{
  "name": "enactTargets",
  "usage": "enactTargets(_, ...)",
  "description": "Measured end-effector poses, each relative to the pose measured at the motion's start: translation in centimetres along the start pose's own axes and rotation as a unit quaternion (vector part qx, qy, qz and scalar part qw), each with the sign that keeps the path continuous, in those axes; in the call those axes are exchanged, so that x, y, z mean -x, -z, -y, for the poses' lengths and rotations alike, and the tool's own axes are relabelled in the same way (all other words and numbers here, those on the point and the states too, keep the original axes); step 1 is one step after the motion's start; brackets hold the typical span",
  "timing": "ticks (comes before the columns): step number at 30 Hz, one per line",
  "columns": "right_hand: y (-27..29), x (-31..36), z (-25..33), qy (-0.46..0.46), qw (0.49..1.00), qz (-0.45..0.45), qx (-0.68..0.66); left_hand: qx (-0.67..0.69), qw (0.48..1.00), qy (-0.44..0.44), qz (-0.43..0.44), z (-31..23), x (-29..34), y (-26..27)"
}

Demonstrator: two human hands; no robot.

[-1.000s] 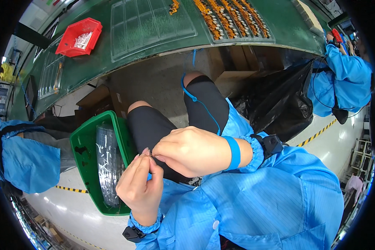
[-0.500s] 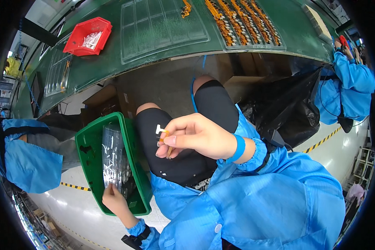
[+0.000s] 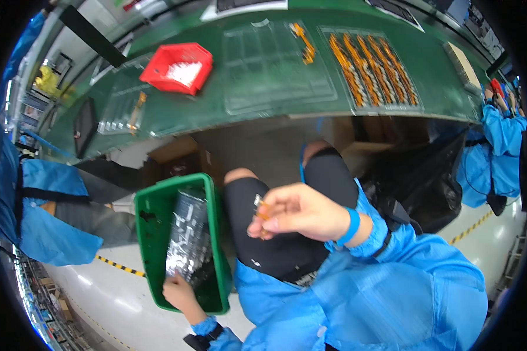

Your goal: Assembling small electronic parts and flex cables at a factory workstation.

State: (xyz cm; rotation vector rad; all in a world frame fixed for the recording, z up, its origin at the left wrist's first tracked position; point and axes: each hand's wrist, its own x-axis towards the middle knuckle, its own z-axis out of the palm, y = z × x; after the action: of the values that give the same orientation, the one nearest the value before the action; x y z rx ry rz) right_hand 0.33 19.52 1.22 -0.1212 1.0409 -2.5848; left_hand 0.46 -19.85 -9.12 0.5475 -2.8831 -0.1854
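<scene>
My right hand (image 3: 301,212) is closed in a pinch above my lap, holding a small orange flexible circuit strip (image 3: 263,210). The strip has a pale tip and is blurred by motion. Down to the left, my left hand (image 3: 180,295) reaches over the near rim of a green bin (image 3: 215,245). Its fingers are closed on the near end of a clear plastic tray (image 3: 188,237), which leans inside the bin. Shiny bits lie on or in that tray; their kind is too blurred to tell.
On the green bench (image 3: 205,111) stand a red bin (image 3: 149,73) of white pieces, a clear tray (image 3: 275,76) with few orange strips and a fuller tray (image 3: 375,70). A black bag (image 3: 433,187) hangs right. People in blue sit on both sides.
My view has tilted up, so the bench shows more and everything sits lower and further right. Both hands keep their holds. The pale end of the strip shows less plainly.
</scene>
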Motion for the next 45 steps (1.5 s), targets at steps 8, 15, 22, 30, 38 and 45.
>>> enactTargets(8,-1.6,-0.4,-1.5,0.071,0.992,-0.069,0.077,0.705,0.498,0.087,0.497,-16.2,7.3,7.6)
enactTargets(15,-1.8,0.0,-3.5,0.121,0.981,-0.121,0.096,0.805,0.368,0.212,0.415,-19.9,4.4,5.6)
enactTargets(22,-1.6,-0.5,-4.3,0.170,0.968,-0.174,0.066,0.777,0.465,0.117,0.408,-21.7,1.7,7.5)
enactTargets(30,-1.2,-1.6,-3.5,0.208,0.947,-0.226,0.092,0.771,0.423,0.123,0.461,-20.9,0.9,7.1)
enactTargets(38,-0.6,-2.5,-4.1,0.181,0.960,-0.200,0.071,0.801,0.437,0.129,0.388,-21.1,0.1,6.0)
enactTargets(45,0.1,-3.4,-4.3,0.062,0.988,-0.108,0.088,0.792,0.580,-0.043,0.187,-20.3,-9.9,7.5)
